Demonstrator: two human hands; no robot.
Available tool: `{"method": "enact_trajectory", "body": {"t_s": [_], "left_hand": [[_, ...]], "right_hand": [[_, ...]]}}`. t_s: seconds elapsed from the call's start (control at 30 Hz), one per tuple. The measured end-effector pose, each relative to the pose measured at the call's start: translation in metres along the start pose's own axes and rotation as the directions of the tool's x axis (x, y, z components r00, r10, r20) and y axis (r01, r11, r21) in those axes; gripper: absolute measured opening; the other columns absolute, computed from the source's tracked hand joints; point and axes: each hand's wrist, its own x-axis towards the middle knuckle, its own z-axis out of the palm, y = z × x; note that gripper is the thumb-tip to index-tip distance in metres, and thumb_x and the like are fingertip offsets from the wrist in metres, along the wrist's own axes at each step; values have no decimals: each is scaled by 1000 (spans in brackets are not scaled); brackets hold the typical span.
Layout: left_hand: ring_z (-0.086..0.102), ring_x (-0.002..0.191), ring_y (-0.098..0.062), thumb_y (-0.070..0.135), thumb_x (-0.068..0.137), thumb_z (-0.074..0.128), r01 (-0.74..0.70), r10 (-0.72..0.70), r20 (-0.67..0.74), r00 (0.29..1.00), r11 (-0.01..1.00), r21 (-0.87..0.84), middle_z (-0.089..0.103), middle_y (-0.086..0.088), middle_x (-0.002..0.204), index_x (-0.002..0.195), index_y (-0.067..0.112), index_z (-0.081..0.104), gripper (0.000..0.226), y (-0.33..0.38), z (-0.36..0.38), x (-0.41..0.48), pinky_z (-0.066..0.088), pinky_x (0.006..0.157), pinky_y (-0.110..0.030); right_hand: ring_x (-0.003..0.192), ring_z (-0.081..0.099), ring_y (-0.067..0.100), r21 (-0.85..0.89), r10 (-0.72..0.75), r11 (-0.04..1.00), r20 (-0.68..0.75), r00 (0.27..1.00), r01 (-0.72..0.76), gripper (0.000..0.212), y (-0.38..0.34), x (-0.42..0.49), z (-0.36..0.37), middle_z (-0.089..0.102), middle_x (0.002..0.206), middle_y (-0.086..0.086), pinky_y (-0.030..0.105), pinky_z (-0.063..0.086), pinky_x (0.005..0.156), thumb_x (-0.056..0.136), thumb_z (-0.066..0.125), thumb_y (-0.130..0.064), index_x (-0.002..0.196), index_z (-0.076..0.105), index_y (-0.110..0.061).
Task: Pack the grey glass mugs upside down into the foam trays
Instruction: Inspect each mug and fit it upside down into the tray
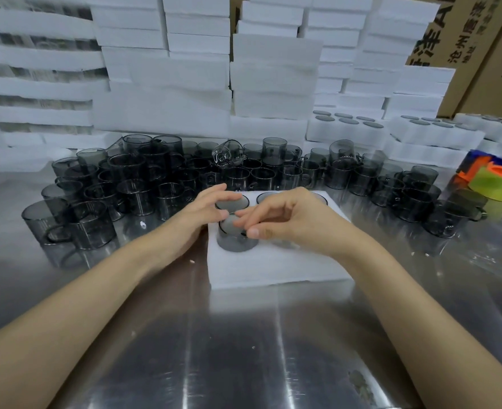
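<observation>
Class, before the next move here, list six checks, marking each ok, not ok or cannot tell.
1. Mug upside down: ok.
2. Mug flush in foam tray: not ok, it stands proud.
3. Right hand grip on mug: ok, thumb and fingers pinch it.
4. Left hand at mug: ok, fingers straight.
5. Far mugs seated: ok.
6. Handle, hidden, aligned: cannot tell.

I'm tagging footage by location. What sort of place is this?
Most likely a packing station in a glassware factory or warehouse: dozens of loose grey glass mugs crowd a steel table, white foam trays are stacked high behind, and printed cardboard cartons stand at the right.
</observation>
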Motion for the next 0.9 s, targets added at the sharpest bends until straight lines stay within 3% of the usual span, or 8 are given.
{"method": "enact_trajectory", "body": {"t_s": [0.23,0.3,0.33,0.4,0.43,0.57,0.73,0.9], "left_hand": [[44,134,-11,5,67,65,40,-28,85,996,989,-142,50,12,140,113,29,69,52,-6,-10,3,32,114,-39],[42,135,-14,19,76,71,14,-13,41,999,1000,-15,51,12,139,116,31,67,41,-5,-10,1,32,113,-40],[37,137,-15,29,86,68,-38,51,-54,997,977,209,47,11,141,116,30,65,30,-6,-11,1,28,114,-41],[30,134,-22,31,97,53,-47,337,-232,913,650,758,47,1,140,116,22,65,24,-11,-16,0,25,111,-41],[33,129,-28,23,97,53,5,457,-245,855,466,885,50,-5,136,117,15,65,24,-12,-19,0,29,106,-43],[41,116,-38,22,90,64,255,474,-329,816,216,943,54,-17,124,124,-1,58,42,-10,-31,-1,36,90,-52],[39,111,-41,26,87,69,324,354,-362,862,163,932,47,-23,122,102,-8,65,38,-18,-28,-1,35,88,-50],[39,110,-42,10,89,65,294,480,-377,792,241,925,46,-26,122,96,-5,62,17,-15,-23,0,34,85,-50]], "right_hand": [[107,64,2,-200,69,978,38,997,-60,8,-1,2,0,76,89,1,23,47,99,80,77,-13,85,76,-8],[108,63,0,-187,58,981,46,997,-48,10,0,0,0,76,91,2,17,46,97,81,76,-13,86,75,-4],[106,64,1,-181,49,983,44,998,-40,10,0,-2,0,76,91,3,15,47,93,81,76,-12,86,75,-3],[89,68,6,-130,21,991,-14,1000,-22,6,-2,-3,0,75,89,9,15,51,77,82,75,-10,83,74,-4],[79,68,9,-74,-5,997,-81,997,-1,2,-4,-3,-1,75,86,11,16,52,70,82,73,-8,81,73,-6],[62,66,5,60,-92,988,-497,863,140,10,-8,-2,-14,73,69,2,17,48,64,87,66,-5,81,67,-13],[61,65,10,248,111,963,-725,680,107,9,-3,-1,-27,65,57,-3,22,52,68,90,63,-12,82,66,-16],[61,61,11,334,225,941,-721,655,45,11,0,-1,-29,63,56,-4,35,51,80,90,61,-12,81,65,-16]]}}
